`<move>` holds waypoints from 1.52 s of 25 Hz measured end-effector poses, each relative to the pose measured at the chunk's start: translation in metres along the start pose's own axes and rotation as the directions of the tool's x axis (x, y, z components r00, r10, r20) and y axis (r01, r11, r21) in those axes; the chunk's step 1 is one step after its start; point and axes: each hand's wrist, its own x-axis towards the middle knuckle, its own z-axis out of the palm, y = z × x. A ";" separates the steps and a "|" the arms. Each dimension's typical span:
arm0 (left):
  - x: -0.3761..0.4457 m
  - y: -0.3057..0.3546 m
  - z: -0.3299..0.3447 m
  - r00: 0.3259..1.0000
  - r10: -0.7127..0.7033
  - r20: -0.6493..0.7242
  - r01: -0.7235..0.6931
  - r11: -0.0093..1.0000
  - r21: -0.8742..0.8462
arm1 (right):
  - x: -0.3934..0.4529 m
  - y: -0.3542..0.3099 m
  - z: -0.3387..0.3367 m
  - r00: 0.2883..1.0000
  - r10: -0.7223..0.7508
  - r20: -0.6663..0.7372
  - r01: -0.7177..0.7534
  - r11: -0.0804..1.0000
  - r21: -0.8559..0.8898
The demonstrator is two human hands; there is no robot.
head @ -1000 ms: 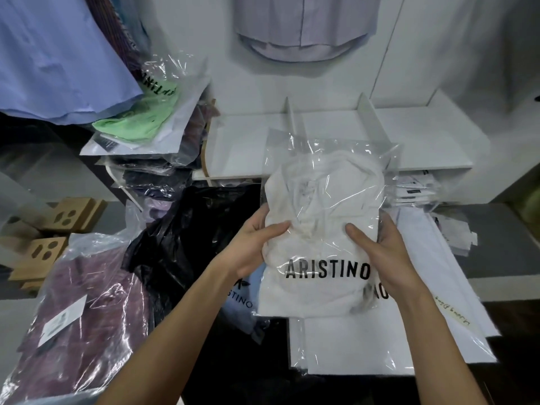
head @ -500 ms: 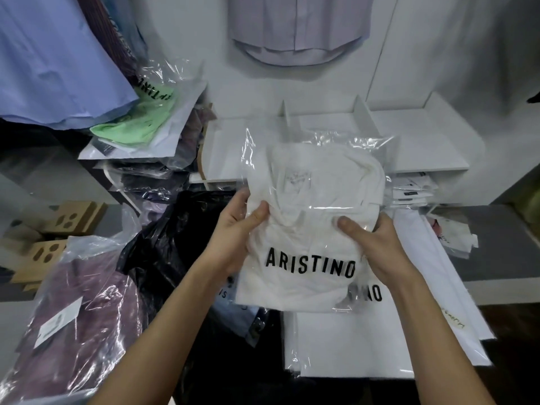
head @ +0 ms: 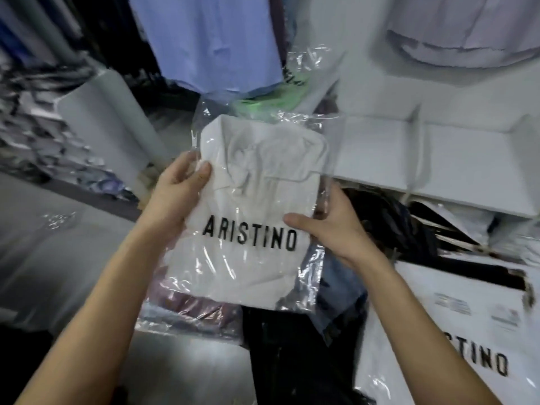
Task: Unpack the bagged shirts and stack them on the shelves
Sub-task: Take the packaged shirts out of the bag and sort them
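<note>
Clear plastic bagged white shirt (head: 257,200), left hand (head: 181,188) and right hand (head: 336,226) gripping its sides; find the flap at twelve o'clock and slide the shirt out flat.

"ARISTINO" on held shirt bag (head: 248,229); perhaps likewise lower-right bag (head: 455,331).

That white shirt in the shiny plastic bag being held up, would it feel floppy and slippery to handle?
Probably floppy: the bagged white shirt is soft folded cloth, and both the left hand and right hand support it at its sides. Likely slippery too, since the glossy film wrinkles and glints. It seems light, held in the air by thumbs and fingers alone.
</note>
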 end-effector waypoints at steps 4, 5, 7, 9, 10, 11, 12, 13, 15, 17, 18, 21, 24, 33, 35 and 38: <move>0.015 -0.020 -0.092 0.973 -0.077 -0.220 0.107 0.986 0.127 | 0.027 0.030 0.090 0.982 0.090 0.167 -0.094 0.995 0.016; 0.020 -0.032 -0.109 0.963 -0.103 -0.248 0.146 0.976 0.162 | 0.030 0.040 0.107 0.974 0.117 0.193 -0.117 0.993 -0.012; 0.027 -0.060 -0.135 0.952 -0.141 -0.272 0.207 0.950 0.232 | 0.031 0.062 0.134 0.965 0.162 0.208 -0.135 0.981 -0.138; 0.035 -0.091 -0.151 0.941 -0.193 -0.278 0.272 0.920 0.282 | 0.027 0.080 0.153 0.962 0.199 0.189 -0.141 0.949 -0.281; 0.038 -0.105 -0.155 0.932 -0.232 -0.279 0.312 0.904 0.291 | 0.023 0.087 0.161 0.960 0.224 0.165 -0.160 0.930 -0.330; 0.042 -0.117 -0.157 0.921 -0.267 -0.282 0.348 0.889 0.296 | 0.020 0.093 0.166 0.957 0.254 0.136 -0.189 0.910 -0.370; 0.044 -0.127 -0.156 0.912 -0.291 -0.289 0.377 0.874 0.308 | 0.018 0.099 0.169 0.955 0.277 0.107 -0.213 0.890 -0.403; 0.047 -0.135 -0.156 0.904 -0.307 -0.298 0.398 0.859 0.323 | 0.016 0.103 0.170 0.956 0.283 0.080 -0.223 0.874 -0.433; 0.051 -0.144 -0.154 0.895 -0.318 -0.312 0.423 0.828 0.368 | 0.016 0.105 0.169 0.965 0.257 0.060 -0.194 0.846 -0.496; 0.056 -0.146 -0.153 0.893 -0.320 -0.316 0.434 0.798 0.419 | 0.020 0.100 0.165 0.964 0.244 0.107 -0.140 0.805 -0.576; 0.058 -0.146 -0.152 0.893 -0.322 -0.314 0.436 0.788 0.434 | 0.021 0.095 0.164 0.958 0.256 0.129 -0.128 0.784 -0.608; 0.063 -0.140 -0.145 0.900 -0.312 -0.304 0.426 0.776 0.465 | 0.022 0.078 0.161 0.956 0.255 0.148 -0.093 0.738 -0.668; 0.065 -0.131 -0.134 0.937 -0.178 -0.300 0.331 0.723 0.606 | 0.014 0.047 0.147 0.961 0.220 0.166 -0.032 0.687 -0.726; 0.016 -0.087 0.045 0.912 0.401 0.082 -0.387 0.779 0.493 | 0.000 0.075 -0.007 0.857 0.256 -0.447 -0.382 0.897 -0.220; -0.004 -0.094 0.098 0.853 0.462 0.245 -0.522 0.738 0.428 | -0.020 0.114 -0.040 0.751 0.518 -0.409 -0.646 0.704 -0.294; -0.027 -0.121 0.161 0.752 0.404 0.520 -0.612 0.721 0.325 | -0.043 0.147 -0.055 0.660 0.656 -0.366 -0.748 0.526 -0.405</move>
